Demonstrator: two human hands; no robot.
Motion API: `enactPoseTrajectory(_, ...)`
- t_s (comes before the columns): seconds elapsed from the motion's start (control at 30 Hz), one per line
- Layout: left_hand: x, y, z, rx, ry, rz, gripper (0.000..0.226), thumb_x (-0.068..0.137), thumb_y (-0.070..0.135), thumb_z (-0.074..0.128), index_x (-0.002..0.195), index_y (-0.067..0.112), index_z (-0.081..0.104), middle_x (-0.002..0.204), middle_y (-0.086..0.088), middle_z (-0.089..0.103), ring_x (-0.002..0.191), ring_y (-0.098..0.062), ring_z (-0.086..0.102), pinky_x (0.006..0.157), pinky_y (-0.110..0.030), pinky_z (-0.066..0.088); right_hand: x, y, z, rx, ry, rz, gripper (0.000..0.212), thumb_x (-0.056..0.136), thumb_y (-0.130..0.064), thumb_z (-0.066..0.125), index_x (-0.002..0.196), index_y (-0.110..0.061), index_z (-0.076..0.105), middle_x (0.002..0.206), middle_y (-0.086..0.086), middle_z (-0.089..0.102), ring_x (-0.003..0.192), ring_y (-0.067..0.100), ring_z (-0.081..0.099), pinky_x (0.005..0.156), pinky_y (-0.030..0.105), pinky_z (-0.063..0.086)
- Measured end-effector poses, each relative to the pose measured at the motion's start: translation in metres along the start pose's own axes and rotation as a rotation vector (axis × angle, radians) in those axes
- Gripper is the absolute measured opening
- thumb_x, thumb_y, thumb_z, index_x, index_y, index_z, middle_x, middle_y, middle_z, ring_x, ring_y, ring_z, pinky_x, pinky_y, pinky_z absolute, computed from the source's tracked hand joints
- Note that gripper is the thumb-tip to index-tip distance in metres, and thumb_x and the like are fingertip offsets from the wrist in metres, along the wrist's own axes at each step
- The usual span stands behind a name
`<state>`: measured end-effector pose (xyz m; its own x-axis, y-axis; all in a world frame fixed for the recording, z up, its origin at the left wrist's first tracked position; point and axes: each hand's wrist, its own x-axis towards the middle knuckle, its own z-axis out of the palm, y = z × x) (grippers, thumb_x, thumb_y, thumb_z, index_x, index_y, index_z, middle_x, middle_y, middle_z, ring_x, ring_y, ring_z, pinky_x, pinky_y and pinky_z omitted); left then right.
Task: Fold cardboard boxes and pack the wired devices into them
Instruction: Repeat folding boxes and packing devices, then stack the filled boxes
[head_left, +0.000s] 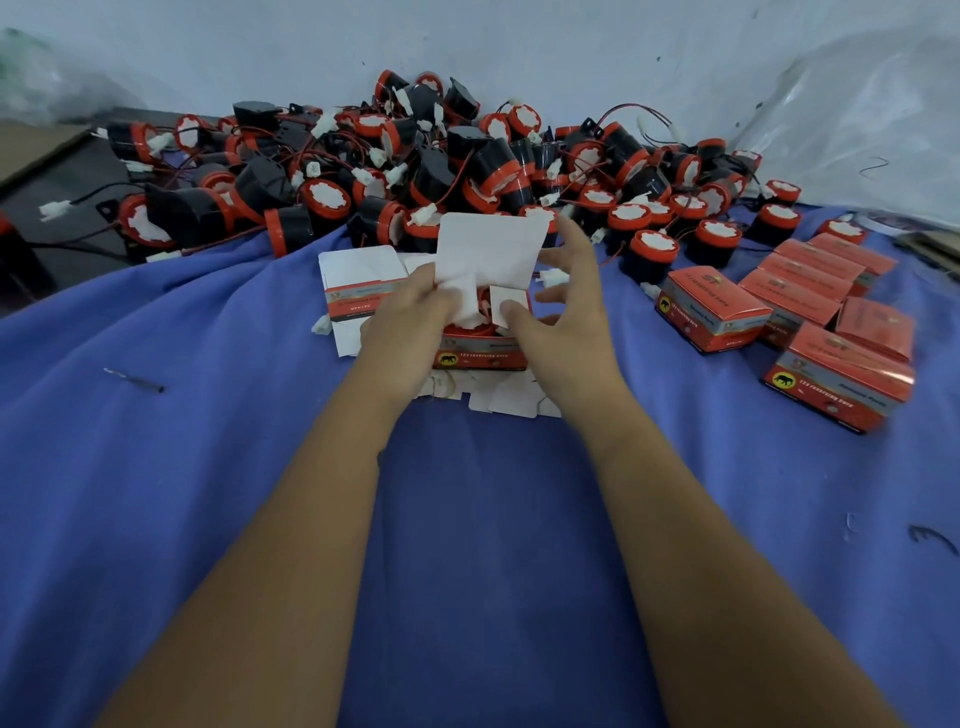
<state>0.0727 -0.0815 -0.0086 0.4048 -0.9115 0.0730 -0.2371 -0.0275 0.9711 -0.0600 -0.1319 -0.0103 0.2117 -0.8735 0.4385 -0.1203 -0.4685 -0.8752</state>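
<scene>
A small red cardboard box (480, 356) stands on the blue cloth (467, 519) at the centre, its white top flap (491, 249) raised. A red-and-black wired device sits partly visible inside it. My left hand (410, 312) pinches the lower left of the raised flap. My right hand (563, 306) grips the box's right side, thumb pressing a white side flap (506, 301) inward, fingers spread behind. A big heap of black-and-red wired devices (415, 171) lies behind the box.
Several closed red boxes (789, 322) lie at the right. An unfolded flat box (358, 296) lies left of my hands, more flat blanks (498, 400) under the box. Clear plastic bags (857, 119) sit at the back right; a dark board (62, 171) at the left.
</scene>
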Motion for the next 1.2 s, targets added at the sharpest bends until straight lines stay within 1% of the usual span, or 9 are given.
enactPoseTrajectory(0.07,0.002,-0.003,0.002,0.046,0.049,0.095,0.025,0.092,0.022,0.053,0.113,0.029,0.062,0.112,0.002,0.067,0.109,-0.022,0.061,0.098,-0.046,0.05,0.0,-0.001,-0.004,0.003,-0.058,-0.019,0.054,0.086,0.006,0.06,0.118,-0.037,0.051,0.105,-0.023,0.057,0.09,-0.007,0.053,0.075,0.011,0.044)
enactPoseTrajectory(0.2,0.001,-0.006,0.0,0.018,0.245,0.261,0.037,0.084,-0.005,0.063,0.084,0.032,0.066,0.1,0.008,0.067,0.096,-0.012,0.064,0.075,-0.032,0.058,-0.001,-0.003,-0.011,0.09,-0.113,0.091,0.04,0.085,0.015,0.041,0.088,-0.011,0.071,0.104,-0.002,0.069,0.09,-0.003,0.061,0.072,0.011,0.048)
enactPoseTrajectory(0.3,0.003,-0.007,-0.009,-0.112,0.175,0.155,0.037,0.089,-0.005,0.058,0.087,0.028,0.074,0.104,0.007,0.072,0.098,-0.01,0.067,0.076,-0.023,0.057,-0.001,-0.002,-0.021,0.246,-0.187,0.145,0.029,0.09,0.001,0.047,0.092,-0.008,0.075,0.11,0.001,0.071,0.102,0.005,0.063,0.08,0.017,0.05)
enactPoseTrajectory(0.4,0.002,-0.004,-0.02,-0.269,0.034,0.044,0.022,0.092,0.014,0.061,0.106,0.02,0.076,0.106,0.011,0.075,0.101,-0.007,0.068,0.082,-0.021,0.056,-0.004,0.001,-0.025,0.039,-0.28,0.121,0.019,0.092,-0.015,0.065,0.11,-0.016,0.072,0.125,-0.009,0.063,0.112,0.005,0.057,0.08,0.012,0.048)
enactPoseTrajectory(0.5,-0.002,-0.008,-0.024,0.041,-0.025,0.19,0.028,0.093,0.015,0.067,0.118,0.027,0.071,0.129,0.018,0.062,0.119,0.002,0.055,0.087,-0.011,0.05,-0.003,0.006,-0.024,-0.126,-0.305,0.045,0.039,0.085,-0.018,0.075,0.123,-0.023,0.066,0.136,-0.011,0.056,0.124,0.002,0.049,0.095,0.011,0.043)
enactPoseTrajectory(0.6,-0.004,-0.009,-0.025,0.198,-0.011,0.268,0.037,0.09,0.022,0.072,0.126,0.026,0.066,0.133,0.021,0.056,0.127,0.006,0.045,0.105,-0.014,0.038,-0.003,0.009,-0.023,-0.152,-0.29,0.01,0.043,0.083,-0.018,0.078,0.124,-0.025,0.066,0.134,-0.014,0.057,0.123,-0.003,0.048,0.1,0.012,0.041)
enactPoseTrajectory(0.73,-0.001,-0.01,-0.024,0.258,-0.014,0.283,0.045,0.085,0.024,0.077,0.129,0.026,0.065,0.133,0.022,0.055,0.125,0.008,0.044,0.097,-0.004,0.034,-0.002,0.01,-0.018,-0.22,-0.209,-0.028,0.039,0.084,-0.02,0.076,0.122,-0.021,0.068,0.12,-0.019,0.058,0.115,-0.003,0.052,0.1,0.016,0.042)
enactPoseTrajectory(0.9,-0.001,-0.007,-0.02,0.166,0.024,0.326,0.034,0.089,0.022,0.072,0.123,0.019,0.07,0.129,0.009,0.065,0.115,0.005,0.057,0.1,-0.013,0.044,0.0,0.01,-0.015,-0.202,-0.156,-0.013,0.032,0.089,-0.023,0.072,0.12,-0.021,0.069,0.12,-0.012,0.067,0.109,0.0,0.059,0.094,0.015,0.047)
enactPoseTrajectory(1.2,-0.001,-0.008,-0.018,-0.102,0.016,0.256,0.021,0.088,0.012,0.071,0.107,0.021,0.072,0.117,0.002,0.07,0.109,-0.008,0.066,0.095,-0.029,0.055,0.0,0.004,-0.019,-0.068,-0.139,0.035,0.02,0.091,-0.012,0.069,0.1,-0.03,0.071,0.107,-0.007,0.071,0.1,0.014,0.067,0.088,0.038,0.057)
